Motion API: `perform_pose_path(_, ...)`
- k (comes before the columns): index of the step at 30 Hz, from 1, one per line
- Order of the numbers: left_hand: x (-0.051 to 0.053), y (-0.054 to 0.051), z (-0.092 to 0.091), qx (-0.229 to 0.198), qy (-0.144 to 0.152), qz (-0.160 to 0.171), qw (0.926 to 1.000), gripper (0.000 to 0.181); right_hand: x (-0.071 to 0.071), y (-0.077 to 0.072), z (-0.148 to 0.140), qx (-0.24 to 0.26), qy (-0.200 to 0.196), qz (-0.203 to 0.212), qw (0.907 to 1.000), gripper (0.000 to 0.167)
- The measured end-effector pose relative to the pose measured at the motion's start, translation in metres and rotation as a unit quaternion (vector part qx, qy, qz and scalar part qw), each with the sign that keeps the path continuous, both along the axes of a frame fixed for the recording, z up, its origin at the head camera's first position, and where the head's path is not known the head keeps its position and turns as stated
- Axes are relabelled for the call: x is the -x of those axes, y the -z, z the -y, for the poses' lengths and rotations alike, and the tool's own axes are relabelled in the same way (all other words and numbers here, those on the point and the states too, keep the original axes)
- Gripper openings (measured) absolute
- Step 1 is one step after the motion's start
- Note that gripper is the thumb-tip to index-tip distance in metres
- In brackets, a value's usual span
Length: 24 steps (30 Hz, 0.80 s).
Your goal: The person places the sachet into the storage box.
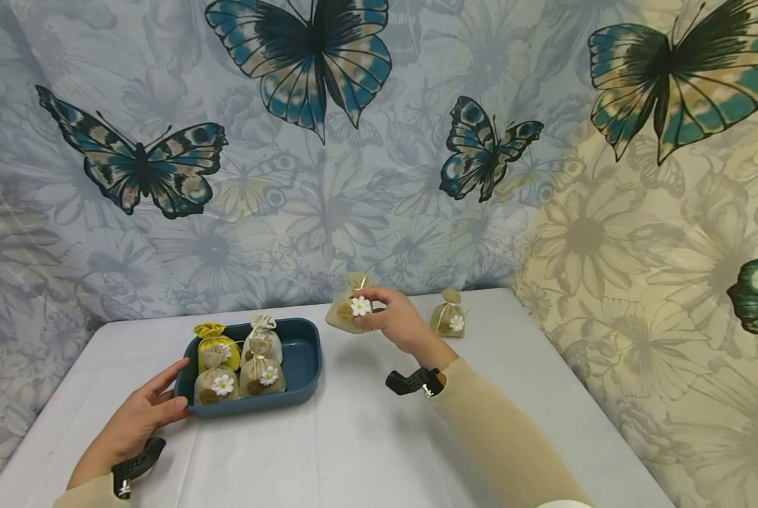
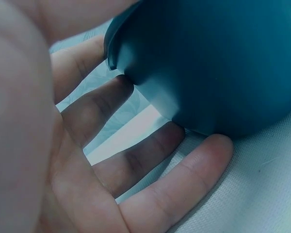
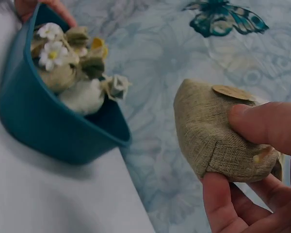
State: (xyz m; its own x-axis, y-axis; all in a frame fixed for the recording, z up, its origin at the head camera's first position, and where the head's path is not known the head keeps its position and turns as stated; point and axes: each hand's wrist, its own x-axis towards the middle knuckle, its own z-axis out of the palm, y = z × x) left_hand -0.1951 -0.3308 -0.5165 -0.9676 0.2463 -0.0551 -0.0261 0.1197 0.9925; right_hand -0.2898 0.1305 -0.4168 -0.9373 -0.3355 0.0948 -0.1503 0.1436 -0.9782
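Note:
My right hand (image 1: 399, 321) pinches a beige drawstring sachet (image 1: 341, 315) between thumb and fingers. It hangs above the table, right of a blue rectangular bin (image 1: 303, 409). In the right wrist view the sachet (image 3: 199, 126) shows coarse woven cloth and a round tag. My left hand (image 1: 139, 420) touches the bin's left end, its fairly straight fingertips (image 2: 218, 145) against the outer wall. Inside the bin's left and middle stand a yellow sachet (image 1: 209, 343), a white sachet (image 1: 272, 342) and two beige sachets with white flowers, one at front left (image 1: 209, 388), one beside it (image 1: 255, 381).
Another beige sachet (image 1: 444, 321) with a white flower stands near the table's back edge, right of my right hand. A white cloth covers the table (image 1: 353, 458). Behind it hangs a butterfly-printed curtain (image 1: 404, 176).

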Motion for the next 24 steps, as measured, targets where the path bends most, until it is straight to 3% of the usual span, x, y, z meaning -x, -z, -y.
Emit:
perform_pose_path(10,0.000,0.000,0.000,-0.002,0.001,0.000,1.0000,0.076,0.006,0.001,0.044,-0.070,-0.021,-0.020,0.9972,0.040)
perform_pose_path(24,0.000,-0.001,0.000,-0.006,0.007,0.001,1.0000,0.076,0.010,0.020,0.084,-0.132,-0.028,-0.025,0.9905,0.038)
